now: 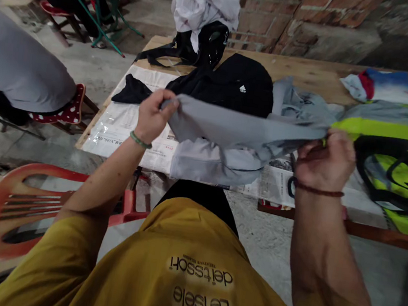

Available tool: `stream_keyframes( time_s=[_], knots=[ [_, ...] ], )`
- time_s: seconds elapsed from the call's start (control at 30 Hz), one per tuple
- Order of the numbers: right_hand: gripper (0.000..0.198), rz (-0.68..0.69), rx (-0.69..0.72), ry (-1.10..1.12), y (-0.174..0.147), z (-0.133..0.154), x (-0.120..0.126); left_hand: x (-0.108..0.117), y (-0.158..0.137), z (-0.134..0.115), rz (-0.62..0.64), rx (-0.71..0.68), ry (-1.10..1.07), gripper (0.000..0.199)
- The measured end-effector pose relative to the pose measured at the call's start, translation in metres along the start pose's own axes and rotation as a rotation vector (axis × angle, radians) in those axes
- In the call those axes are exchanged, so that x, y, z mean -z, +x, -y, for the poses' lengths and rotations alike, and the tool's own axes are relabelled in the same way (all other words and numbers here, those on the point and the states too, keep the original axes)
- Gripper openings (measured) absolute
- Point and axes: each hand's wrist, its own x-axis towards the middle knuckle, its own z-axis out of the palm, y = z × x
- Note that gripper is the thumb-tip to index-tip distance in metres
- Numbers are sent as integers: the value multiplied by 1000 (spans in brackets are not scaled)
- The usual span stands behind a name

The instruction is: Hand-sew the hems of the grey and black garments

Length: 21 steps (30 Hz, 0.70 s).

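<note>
A grey garment (230, 126) is stretched sideways between my two hands; its kind is unclear. My left hand (154, 116), with a green bangle at the wrist, pinches its left end between thumb and fingers. At the opposite end, my right hand (326, 161) is closed on the cloth, its fingers partly curled out of sight. The lower folds (217, 164) of grey cloth rest on the newspaper-covered table edge. Just behind the stretched part lies a black garment (235, 84) with a small white logo.
Newspaper (117, 129) covers part of the wooden table (301, 68). A black bag (209, 43) with pale cloth (204, 5) on top stands at the back. Yellow-green clothing (404, 174) with a black strap lies right. A red chair (27, 210) is at left, near a seated person (17, 58).
</note>
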Motion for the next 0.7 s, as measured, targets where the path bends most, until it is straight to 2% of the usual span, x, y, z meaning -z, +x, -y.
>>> stream_keyframes(
  time_s=[0.07,0.13,0.2,0.27,0.33,0.37,0.43,0.53,0.6,0.7],
  knots=[
    [6,33,66,42,24,8,-14,1,35,-7,-52,-80,-36,16],
    [11,32,59,26,40,6,-24,-5,59,-3,-48,-106,2,12],
    [12,-4,0,-30,45,-2,-32,-15,69,11,-17,-40,83,8],
    [16,-65,-96,-107,38,-14,-37,-27,65,32,-23,71,184,18],
    [21,-121,-207,-181,22,-23,-38,-37,46,55,-85,160,273,42],
    [24,-134,-261,-213,11,-27,-37,-41,32,65,-105,198,293,47],
    [25,-132,-344,-263,-13,-32,-30,-46,-6,81,-64,214,271,42],
    [22,-149,-419,-305,-47,-33,-7,-48,-71,92,141,188,222,29],
    [20,-218,-434,-309,-63,-28,16,-47,-109,91,307,132,238,28],
    [15,-359,-383,-298,-71,-12,58,-46,-143,85,487,68,321,31]
  ],
)
